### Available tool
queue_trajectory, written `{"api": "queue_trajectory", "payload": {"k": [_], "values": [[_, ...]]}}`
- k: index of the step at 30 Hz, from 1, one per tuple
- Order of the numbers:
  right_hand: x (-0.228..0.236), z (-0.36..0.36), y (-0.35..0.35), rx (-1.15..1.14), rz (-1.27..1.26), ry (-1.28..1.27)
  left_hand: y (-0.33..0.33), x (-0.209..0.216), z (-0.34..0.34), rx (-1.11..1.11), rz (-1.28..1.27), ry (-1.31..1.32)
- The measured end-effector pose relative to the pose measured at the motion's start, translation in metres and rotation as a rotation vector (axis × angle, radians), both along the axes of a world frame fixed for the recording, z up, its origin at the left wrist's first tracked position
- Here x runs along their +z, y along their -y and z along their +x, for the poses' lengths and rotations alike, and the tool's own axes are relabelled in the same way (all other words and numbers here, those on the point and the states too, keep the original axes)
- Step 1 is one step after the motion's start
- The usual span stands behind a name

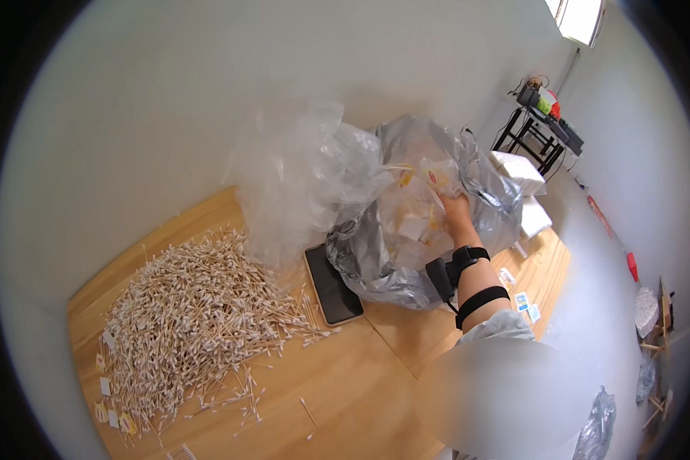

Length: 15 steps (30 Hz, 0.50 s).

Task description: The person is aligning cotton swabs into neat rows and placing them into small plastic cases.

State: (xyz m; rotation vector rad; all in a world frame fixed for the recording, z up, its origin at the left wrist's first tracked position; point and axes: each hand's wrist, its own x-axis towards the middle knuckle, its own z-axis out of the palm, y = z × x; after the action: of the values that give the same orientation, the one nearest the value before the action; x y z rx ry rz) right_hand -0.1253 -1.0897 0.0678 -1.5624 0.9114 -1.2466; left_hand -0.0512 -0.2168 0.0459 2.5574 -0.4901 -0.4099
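My right hand [455,207] reaches into the open top of a large grey plastic bag [376,277]. Its fingers are closed at a small clear plastic packet [437,175] with yellow and red marks, though the fingertips are partly hidden. More such packets [415,222] fill the bag around the hand. Black straps with a small black device [451,272] circle my right forearm. My left hand is out of sight. Left of the bag, a big heap of cotton swabs [199,314] covers the wooden table [345,383].
A black tablet-like slab [333,285] lies between heap and bag. Crumpled clear plastic [299,176] stands behind it against the wall. White stacked packs [523,172] sit right of the bag, small packets [521,301] near the table's right edge. A black-framed stand [537,134] holds equipment farther back.
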Motion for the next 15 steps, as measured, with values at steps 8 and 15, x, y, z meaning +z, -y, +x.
{"api": "queue_trajectory", "payload": {"k": [8,15], "values": [[0.104,-0.033,-0.052,0.293,0.412,0.473,0.008,0.001,-0.008,0.024,-0.201,-0.035],[0.097,-0.048,-0.199,0.559,0.544,0.354,-0.014,-0.018,-0.016,0.027,-0.486,-0.108]]}}
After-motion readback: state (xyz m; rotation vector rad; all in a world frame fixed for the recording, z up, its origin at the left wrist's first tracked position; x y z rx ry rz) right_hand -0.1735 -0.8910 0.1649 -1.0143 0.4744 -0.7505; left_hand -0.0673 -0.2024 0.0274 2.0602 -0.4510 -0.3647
